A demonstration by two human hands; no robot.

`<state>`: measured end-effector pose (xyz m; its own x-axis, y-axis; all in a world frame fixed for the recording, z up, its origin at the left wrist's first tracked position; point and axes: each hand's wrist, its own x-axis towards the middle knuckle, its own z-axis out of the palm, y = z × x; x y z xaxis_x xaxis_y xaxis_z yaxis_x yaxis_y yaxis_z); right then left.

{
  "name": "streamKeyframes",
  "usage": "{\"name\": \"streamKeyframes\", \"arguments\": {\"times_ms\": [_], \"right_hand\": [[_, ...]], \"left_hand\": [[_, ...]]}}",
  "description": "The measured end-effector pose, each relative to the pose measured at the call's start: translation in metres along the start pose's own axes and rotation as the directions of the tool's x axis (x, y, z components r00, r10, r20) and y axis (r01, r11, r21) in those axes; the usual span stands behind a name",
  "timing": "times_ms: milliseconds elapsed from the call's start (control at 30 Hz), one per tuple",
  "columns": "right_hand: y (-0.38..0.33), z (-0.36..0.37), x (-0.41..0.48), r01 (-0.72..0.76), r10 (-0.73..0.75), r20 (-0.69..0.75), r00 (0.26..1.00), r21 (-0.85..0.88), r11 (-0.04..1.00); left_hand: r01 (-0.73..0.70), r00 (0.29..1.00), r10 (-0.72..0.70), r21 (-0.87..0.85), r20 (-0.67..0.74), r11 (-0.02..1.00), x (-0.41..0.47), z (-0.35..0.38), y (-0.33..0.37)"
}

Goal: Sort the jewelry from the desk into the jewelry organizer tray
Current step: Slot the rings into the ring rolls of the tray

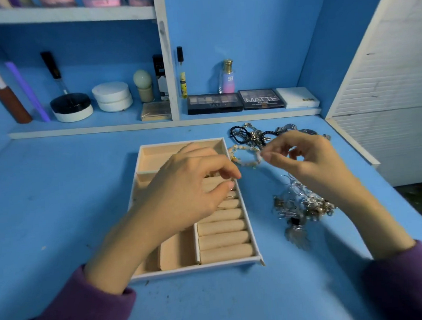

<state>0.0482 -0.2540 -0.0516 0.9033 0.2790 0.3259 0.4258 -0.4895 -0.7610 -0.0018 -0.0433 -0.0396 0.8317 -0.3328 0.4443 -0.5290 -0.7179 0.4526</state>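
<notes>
The right hand [312,162] has its fingers curled and its fingertips pinch the right edge of a beaded bracelet [244,155]. The bracelet lies on the blue desk [57,195], just right of the far right corner of the organizer tray [195,269]. The left hand [189,186] hovers over the tray's ring rolls [223,239] with thumb and forefinger drawn close together. Whether they hold a small ring is too fine to tell.

The step in hand looks like lifting the bracelet across into a tray compartment. The bracelet sits near a black cord tangle [250,134] on its far side, so the person does best to raise it straight up and check that no cord comes with it. A pinch on two or three beads, not one, would keep the loop from swinging or slipping. The long open compartment at the tray's far end is the closest fit. The left hand partly covers it, so that hand should finish at the rolls or draw aside first. The silver pile [300,203] lies near and right, under the right wrist, and a low forearm could drag it.
</notes>
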Motion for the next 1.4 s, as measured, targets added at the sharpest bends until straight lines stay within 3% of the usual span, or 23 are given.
{"name": "streamKeyframes", "arguments": {"times_ms": [100, 200, 333, 433, 767, 933, 1100, 1400], "right_hand": [[0.019, -0.019, 0.007, -0.106, 0.104, -0.033, 0.994, -0.084, 0.991], [0.032, -0.028, 0.007, -0.158, 0.156, -0.028, 0.987, -0.174, 0.972], [0.037, -0.032, 0.001, -0.178, 0.179, -0.018, 0.984, -0.237, 0.955], [0.038, -0.031, 0.0, -0.178, 0.187, 0.007, 0.982, -0.278, 0.944], [0.04, -0.032, 0.0, -0.213, 0.224, -0.013, 0.974, -0.376, 0.902], [0.032, -0.028, -0.001, -0.148, 0.196, 0.097, 0.976, -0.37, 0.917], [0.03, -0.025, -0.002, -0.134, 0.229, 0.157, 0.961, -0.461, 0.877], [0.027, -0.021, -0.002, -0.156, 0.244, 0.15, 0.958, -0.444, 0.882]], "left_hand": [[-0.024, 0.999, 0.024, -0.004, 0.037, 1.0, 0.024, 0.004, 0.015], [-0.02, 0.983, 0.012, 0.044, 0.185, 0.999, 0.047, 0.015, 0.022], [0.002, 0.913, -0.065, 0.153, 0.403, 0.988, 0.067, 0.04, 0.023], [0.014, 0.873, -0.1, 0.181, 0.478, 0.983, 0.071, 0.054, 0.019], [0.063, 0.846, -0.134, 0.154, 0.515, 0.986, 0.078, 0.061, 0.019], [0.123, 0.82, -0.174, 0.129, 0.546, 0.984, 0.082, 0.062, 0.02], [0.151, 0.842, -0.175, 0.088, 0.511, 0.984, 0.079, 0.062, 0.021], [0.153, 0.883, -0.169, 0.072, 0.437, 0.986, 0.074, 0.061, 0.022]]}}
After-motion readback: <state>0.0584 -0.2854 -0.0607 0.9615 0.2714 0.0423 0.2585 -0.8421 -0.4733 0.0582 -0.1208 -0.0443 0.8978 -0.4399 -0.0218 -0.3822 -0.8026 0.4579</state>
